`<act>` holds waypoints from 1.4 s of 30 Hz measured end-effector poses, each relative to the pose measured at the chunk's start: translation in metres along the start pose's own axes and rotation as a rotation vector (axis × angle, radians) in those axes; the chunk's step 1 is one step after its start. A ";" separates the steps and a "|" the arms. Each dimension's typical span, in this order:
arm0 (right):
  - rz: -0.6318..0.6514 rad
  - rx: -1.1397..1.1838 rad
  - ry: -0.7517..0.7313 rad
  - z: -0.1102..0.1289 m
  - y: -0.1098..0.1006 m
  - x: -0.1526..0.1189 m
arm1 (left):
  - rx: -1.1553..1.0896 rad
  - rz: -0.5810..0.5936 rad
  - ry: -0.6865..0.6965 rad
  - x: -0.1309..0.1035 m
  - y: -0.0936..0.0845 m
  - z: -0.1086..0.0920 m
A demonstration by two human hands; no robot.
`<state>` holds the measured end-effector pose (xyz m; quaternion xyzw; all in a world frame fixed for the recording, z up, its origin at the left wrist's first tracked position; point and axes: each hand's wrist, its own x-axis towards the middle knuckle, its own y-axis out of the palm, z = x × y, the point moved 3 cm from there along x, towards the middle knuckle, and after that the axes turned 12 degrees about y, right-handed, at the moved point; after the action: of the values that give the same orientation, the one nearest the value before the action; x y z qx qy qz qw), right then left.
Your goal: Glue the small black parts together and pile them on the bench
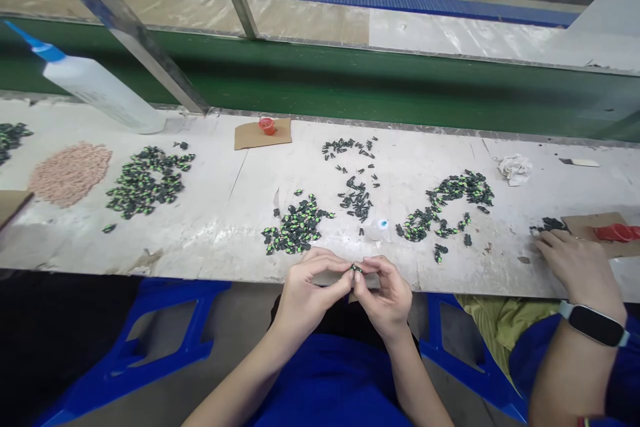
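Note:
Both hands meet above the table's front edge, pinching one small black-and-green piece (355, 268) between the fingertips. My left hand (316, 285) grips it from the left, and my right hand (384, 295) from the right. The piece is too small to name its kind. Just beyond my left hand lies a pile of similar black-and-green pieces (296, 227). Past my right hand stands a small clear bottle (379, 229) with a blue tip. Plain black small parts (357, 200) are scattered behind it.
Another black-and-green pile (463, 188) lies to the right, near a crumpled tissue (516, 169). A co-worker's hand (580, 263) rests at far right. Leftward are a large white bottle (107, 90), pink pieces (73, 173) and a red cup (267, 125) on cardboard. A metal post (150, 53) rises behind.

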<state>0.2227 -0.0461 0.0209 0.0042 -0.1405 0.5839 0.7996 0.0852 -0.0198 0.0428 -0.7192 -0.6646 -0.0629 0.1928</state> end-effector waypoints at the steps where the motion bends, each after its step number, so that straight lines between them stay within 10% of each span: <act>1: 0.005 -0.010 -0.003 0.000 -0.002 0.000 | 0.007 0.008 0.012 -0.001 0.003 0.001; 14: -0.489 -0.511 -0.102 -0.020 -0.079 0.034 | 0.774 0.117 0.240 0.027 -0.031 0.036; 24: -0.168 -0.737 -0.089 -0.025 -0.019 0.047 | 0.945 0.139 0.153 0.029 -0.034 0.045; 32: 0.059 -0.270 0.191 -0.023 -0.021 0.042 | 0.861 0.186 0.271 0.025 -0.030 0.046; 42: -0.058 0.101 0.301 -0.022 -0.025 0.036 | 0.604 0.263 0.139 0.015 -0.027 0.052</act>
<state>0.2613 -0.0166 0.0119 -0.0391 0.0109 0.5607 0.8270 0.0514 0.0146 0.0054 -0.7031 -0.5399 0.1134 0.4487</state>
